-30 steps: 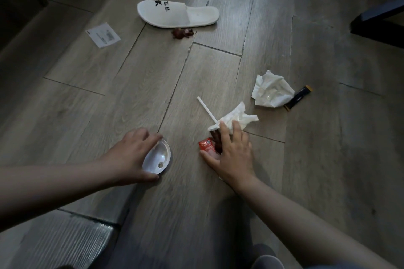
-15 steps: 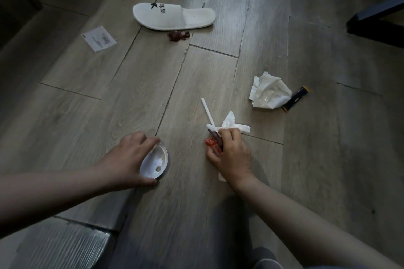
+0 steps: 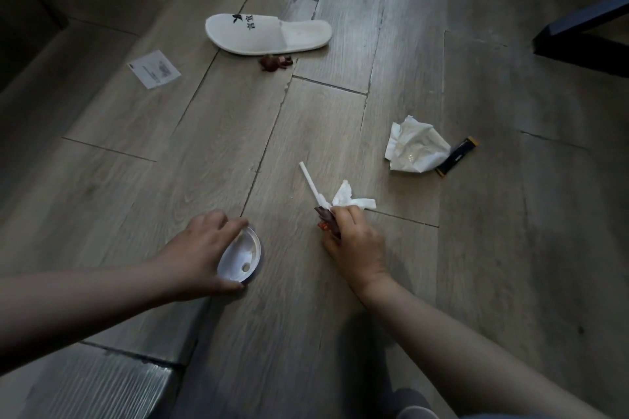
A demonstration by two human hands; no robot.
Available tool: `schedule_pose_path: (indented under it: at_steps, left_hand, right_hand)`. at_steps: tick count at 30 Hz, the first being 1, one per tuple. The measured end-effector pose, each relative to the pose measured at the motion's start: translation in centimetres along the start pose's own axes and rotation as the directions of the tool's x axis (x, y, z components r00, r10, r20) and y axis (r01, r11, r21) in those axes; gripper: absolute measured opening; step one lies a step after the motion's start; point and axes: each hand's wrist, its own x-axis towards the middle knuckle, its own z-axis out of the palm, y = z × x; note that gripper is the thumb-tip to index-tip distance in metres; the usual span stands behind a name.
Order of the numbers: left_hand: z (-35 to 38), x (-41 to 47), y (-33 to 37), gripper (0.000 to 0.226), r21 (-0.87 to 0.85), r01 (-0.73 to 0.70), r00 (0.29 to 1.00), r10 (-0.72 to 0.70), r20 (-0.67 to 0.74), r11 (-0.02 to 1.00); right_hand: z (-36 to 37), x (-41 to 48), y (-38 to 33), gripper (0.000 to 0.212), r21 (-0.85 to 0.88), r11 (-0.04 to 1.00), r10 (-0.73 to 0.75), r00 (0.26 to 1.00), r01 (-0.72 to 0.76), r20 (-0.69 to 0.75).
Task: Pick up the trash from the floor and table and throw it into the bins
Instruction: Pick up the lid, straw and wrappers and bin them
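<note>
Grey wood-look planks cover the floor (image 3: 340,119), dimly lit, with dark seams running between the boards. At the far left the floor meets a shadowed wall or cabinet base, and a dark furniture leg (image 3: 578,31) crosses the upper right corner. A ribbed, shiny surface (image 3: 85,384) fills the lower left corner; what it is cannot be told.

Both bare forearms reach in from the bottom edge. The left hand (image 3: 200,248) is clasped around one white plastic lid (image 3: 240,255), fingers over its far rim and thumb under its near rim, the lid tilted up on edge against the floor. The right hand (image 3: 354,241) is closed into a fist around a bundle of litter: one white straw (image 3: 309,180) sticking out up and to the left, one crumpled white tissue (image 3: 350,199) poking out above the knuckles, one dark wrapper (image 3: 325,216) and one red packet (image 3: 323,226) at the thumb side.

Loose trash lies beyond the fist. To its upper right sits one crumpled white wrapper (image 3: 415,146), touching one black stick packet (image 3: 457,156) with yellow ends. Well beyond both hands lie one white slipper (image 3: 269,32), one small brown wrapper (image 3: 275,62) just beside its near edge, and one printed paper slip (image 3: 155,69) further left.
</note>
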Motion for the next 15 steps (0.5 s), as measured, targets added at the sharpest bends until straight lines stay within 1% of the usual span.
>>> schedule_pose_path:
  at_steps: [3,6,8,10,12,15]
  left_hand:
    - [-0.08,0.02,0.09,0.112,0.008,-0.004,1.0,0.004,-0.001,1.0]
    - [-0.12,0.06,0.13,0.112,0.008,-0.008,1.0,0.008,0.001,1.0]
    - [-0.09,0.01,0.2,0.108,0.017,-0.003,1.0,0.003,0.002,1.0]
    - [-0.13,0.01,0.22,0.111,0.027,-0.001,1.0,0.001,-0.002,1.0]
    - [-0.16,0.08,0.24,0.113,0.03,-0.003,1.0,0.003,-0.008,1.0]
    - [-0.12,0.17,0.18,0.114,0.019,-0.007,1.0,0.007,-0.018,1.0]
  right_hand:
    - [0.1,0.13,0.3,0.026,0.065,0.998,-0.017,1.0,0.016,0.014]
    - [0.26,0.31,0.58,0.017,0.153,0.988,0.02,0.998,-0.028,0.056]
    - [0.28,0.32,0.51,0.02,0.135,0.989,0.046,0.998,-0.052,0.045]
    - [0.25,0.32,0.25,0.021,0.11,0.989,0.093,0.995,-0.095,0.025]
    - [0.29,0.33,0.04,0.015,0.135,0.979,0.151,0.988,-0.153,0.023]
    - [0.23,0.51,-0.05,0.015,0.186,0.961,0.204,0.979,-0.205,0.025]
